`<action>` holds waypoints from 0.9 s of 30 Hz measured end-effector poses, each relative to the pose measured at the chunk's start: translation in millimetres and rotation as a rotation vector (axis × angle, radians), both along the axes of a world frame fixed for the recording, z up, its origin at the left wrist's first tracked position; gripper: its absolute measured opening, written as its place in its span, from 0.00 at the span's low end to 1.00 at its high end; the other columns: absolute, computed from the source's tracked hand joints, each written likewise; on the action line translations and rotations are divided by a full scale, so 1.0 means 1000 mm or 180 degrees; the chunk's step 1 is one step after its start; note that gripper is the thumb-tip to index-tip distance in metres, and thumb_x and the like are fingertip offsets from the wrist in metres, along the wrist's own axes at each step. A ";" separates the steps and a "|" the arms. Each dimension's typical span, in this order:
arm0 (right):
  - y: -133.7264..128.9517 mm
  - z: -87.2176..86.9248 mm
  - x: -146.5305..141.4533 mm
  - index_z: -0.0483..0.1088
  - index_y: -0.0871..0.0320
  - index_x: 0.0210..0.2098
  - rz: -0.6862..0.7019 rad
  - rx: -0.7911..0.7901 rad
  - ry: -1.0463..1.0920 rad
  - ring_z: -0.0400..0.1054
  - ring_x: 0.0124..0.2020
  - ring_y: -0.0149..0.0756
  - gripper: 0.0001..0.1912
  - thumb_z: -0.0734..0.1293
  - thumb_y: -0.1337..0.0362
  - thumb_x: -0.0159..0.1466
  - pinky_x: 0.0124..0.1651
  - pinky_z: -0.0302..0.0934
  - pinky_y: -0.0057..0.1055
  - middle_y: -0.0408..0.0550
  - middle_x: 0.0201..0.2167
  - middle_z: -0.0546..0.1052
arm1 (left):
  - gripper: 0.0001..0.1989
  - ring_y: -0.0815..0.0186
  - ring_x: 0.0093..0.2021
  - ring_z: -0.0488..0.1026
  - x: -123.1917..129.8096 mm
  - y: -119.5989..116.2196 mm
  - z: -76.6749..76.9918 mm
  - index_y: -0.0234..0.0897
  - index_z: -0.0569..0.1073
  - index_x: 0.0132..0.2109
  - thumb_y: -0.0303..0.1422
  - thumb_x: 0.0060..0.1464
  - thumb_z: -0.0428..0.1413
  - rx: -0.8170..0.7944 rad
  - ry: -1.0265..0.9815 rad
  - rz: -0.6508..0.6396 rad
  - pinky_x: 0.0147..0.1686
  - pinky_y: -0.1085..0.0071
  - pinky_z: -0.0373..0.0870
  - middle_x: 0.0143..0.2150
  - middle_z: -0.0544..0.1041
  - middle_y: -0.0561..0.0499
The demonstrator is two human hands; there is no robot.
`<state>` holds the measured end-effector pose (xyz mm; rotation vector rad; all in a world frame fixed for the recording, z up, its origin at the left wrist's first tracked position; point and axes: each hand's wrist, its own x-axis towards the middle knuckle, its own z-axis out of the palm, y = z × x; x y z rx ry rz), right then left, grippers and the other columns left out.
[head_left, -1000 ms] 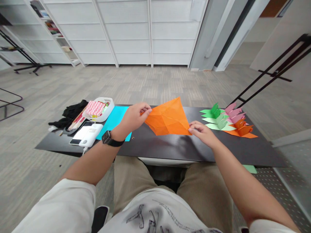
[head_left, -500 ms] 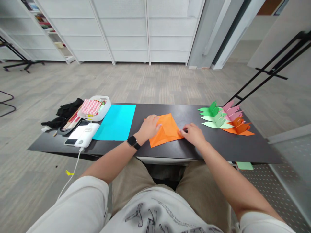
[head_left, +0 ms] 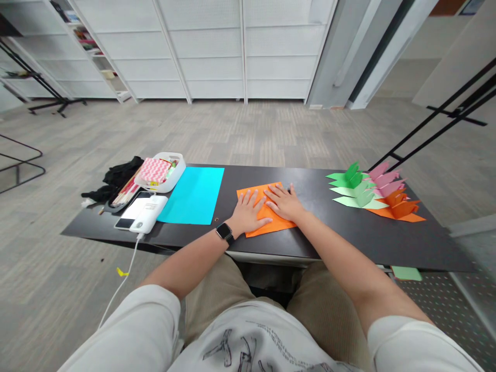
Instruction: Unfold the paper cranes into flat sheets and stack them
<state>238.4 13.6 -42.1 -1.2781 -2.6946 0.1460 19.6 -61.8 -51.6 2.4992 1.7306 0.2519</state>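
Observation:
An orange sheet of paper [head_left: 279, 225] lies on the dark table in front of me, partly covered by both hands. My left hand [head_left: 250, 213] rests flat on its left part, fingers spread. On its upper right part lies my right hand [head_left: 284, 202], also flat with fingers apart. Crease lines are hard to make out under the hands. To the left is a flat cyan sheet of paper [head_left: 196, 196], which neither hand touches.
Folded paper pieces in green [head_left: 352, 177], pink [head_left: 387, 181] and orange [head_left: 403, 206] stand at the table's right. On the left are a white basket [head_left: 176, 173], a white power bank [head_left: 149, 214] with a cable, a phone [head_left: 126, 222] and black cloth [head_left: 120, 175].
Both hands have moved onto the orange sheet and spread flat. The right hand has left the sheet's right corner, and the sheet's top now looks flatter and squarer. The view has shifted slightly.

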 end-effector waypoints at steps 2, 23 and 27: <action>0.007 0.001 0.013 0.59 0.47 0.77 -0.0255 0.0064 -0.0078 0.50 0.80 0.65 0.33 0.55 0.44 0.77 0.75 0.28 0.81 0.54 0.79 0.60 | 0.49 0.34 0.83 0.43 0.001 -0.001 0.000 0.42 0.57 0.80 0.67 0.64 0.48 -0.0014 0.0003 0.0003 0.78 0.36 0.41 0.83 0.50 0.36; 0.000 -0.008 0.030 0.55 0.43 0.79 -0.0160 0.0072 -0.0231 0.42 0.81 0.70 0.38 0.55 0.39 0.75 0.76 0.26 0.80 0.49 0.82 0.53 | 0.63 0.35 0.83 0.41 -0.070 -0.002 0.040 0.33 0.50 0.82 0.71 0.55 0.54 -0.0212 0.0345 -0.0182 0.78 0.37 0.33 0.83 0.47 0.30; 0.000 -0.008 0.028 0.55 0.43 0.79 -0.0199 0.0010 -0.0290 0.42 0.81 0.71 0.38 0.55 0.37 0.75 0.76 0.27 0.80 0.50 0.82 0.52 | 0.67 0.30 0.82 0.41 -0.066 -0.005 0.041 0.38 0.52 0.81 0.74 0.48 0.57 -0.0644 0.0503 -0.0414 0.76 0.29 0.30 0.83 0.47 0.31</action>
